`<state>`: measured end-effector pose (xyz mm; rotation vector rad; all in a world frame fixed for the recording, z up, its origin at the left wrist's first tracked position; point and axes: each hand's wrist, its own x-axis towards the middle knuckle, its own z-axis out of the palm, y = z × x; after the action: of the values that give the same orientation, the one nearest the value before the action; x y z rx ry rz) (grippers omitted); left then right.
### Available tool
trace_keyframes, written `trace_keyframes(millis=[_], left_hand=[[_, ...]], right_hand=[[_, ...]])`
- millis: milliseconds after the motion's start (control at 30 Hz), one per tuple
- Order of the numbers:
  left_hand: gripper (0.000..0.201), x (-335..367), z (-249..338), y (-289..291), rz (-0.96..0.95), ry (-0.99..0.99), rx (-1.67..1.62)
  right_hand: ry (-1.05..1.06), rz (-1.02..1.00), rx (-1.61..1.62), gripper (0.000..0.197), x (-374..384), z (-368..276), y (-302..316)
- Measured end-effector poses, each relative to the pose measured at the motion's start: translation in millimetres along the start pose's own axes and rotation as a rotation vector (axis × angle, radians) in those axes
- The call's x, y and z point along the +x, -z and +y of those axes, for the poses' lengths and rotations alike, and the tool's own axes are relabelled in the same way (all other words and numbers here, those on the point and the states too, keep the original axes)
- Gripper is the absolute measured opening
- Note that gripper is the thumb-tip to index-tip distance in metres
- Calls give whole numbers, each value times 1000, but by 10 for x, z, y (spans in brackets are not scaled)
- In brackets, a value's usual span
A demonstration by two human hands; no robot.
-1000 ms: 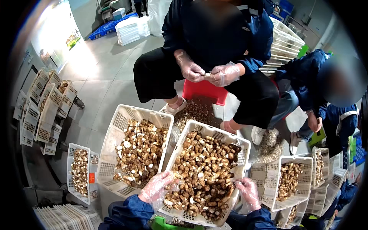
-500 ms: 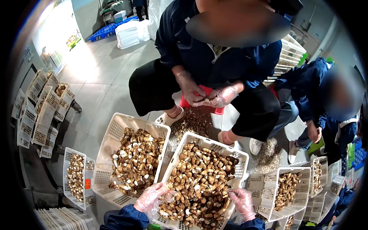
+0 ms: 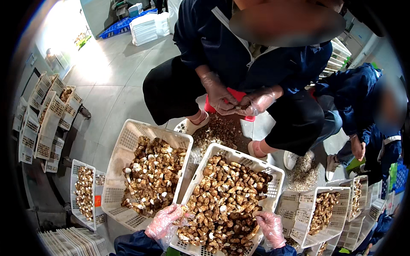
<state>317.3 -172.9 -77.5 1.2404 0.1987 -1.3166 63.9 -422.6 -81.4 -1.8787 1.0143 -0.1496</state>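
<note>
A white perforated crate [image 3: 279, 179] of brown, pale-patched mushrooms [image 3: 226, 192] lies right in front of me. At its left rim is my left hand [image 3: 164, 222] in a clear plastic glove, its fingers curled together near the mushrooms. My gloved right hand [image 3: 270, 226] hovers at the right rim, thumb and fingers pinched inward. Whatever either hand holds is too small or hidden to name. Beside this crate on the left stands a second white crate [image 3: 112, 187], also holding mushrooms [image 3: 153, 175].
Across from me sits a co-worker [image 3: 252, 72] with gloved hands together, above scattered trimmings [image 3: 220, 132]. Another person [image 3: 354, 102] sits at the right. Mushroom crates [image 3: 320, 213] crowd the right side; a smaller one [image 3: 85, 196] stands left. More crates [image 3: 49, 123] are stacked farther left.
The view has shifted slightly, so the co-worker and the right-hand crates appear farther right. The co-worker's torso leans a little differently. My hands stay at the crate's two sides.
</note>
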Motion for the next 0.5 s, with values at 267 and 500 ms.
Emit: trace_keyframes(millis=[267,500], left_hand=[[35,27,-84,128,-50,15,4],[39,-3,-9,31,-13,1,31]], right_hand=[[13,-11,-59,14,14,-49,-47],[14,-66,61,16,-21,-171,-111]])
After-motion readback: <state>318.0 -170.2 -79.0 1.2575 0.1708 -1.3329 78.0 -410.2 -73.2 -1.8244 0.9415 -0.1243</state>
